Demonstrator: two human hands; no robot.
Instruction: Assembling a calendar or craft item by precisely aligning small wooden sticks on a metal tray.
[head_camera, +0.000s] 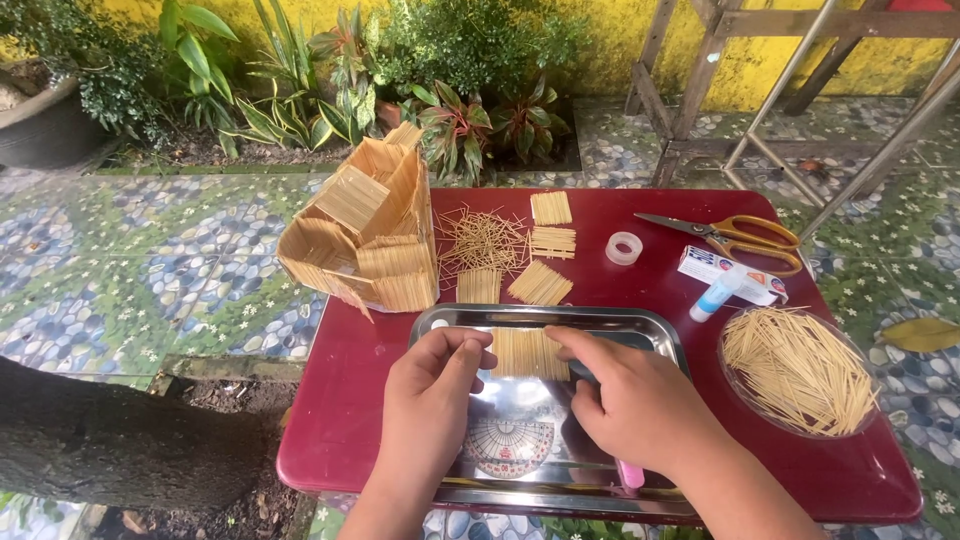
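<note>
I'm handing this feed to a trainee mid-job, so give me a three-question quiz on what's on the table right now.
1. True or false: both hands touch the stick panel over the steel tray.
2. Which lies nearest the scissors? A) stick house B) tape roll C) stick bowl
3. Fill in: the loose stick pile lies just ____ of the stick house.

Key: 1 true; 2 B; 3 right
</note>
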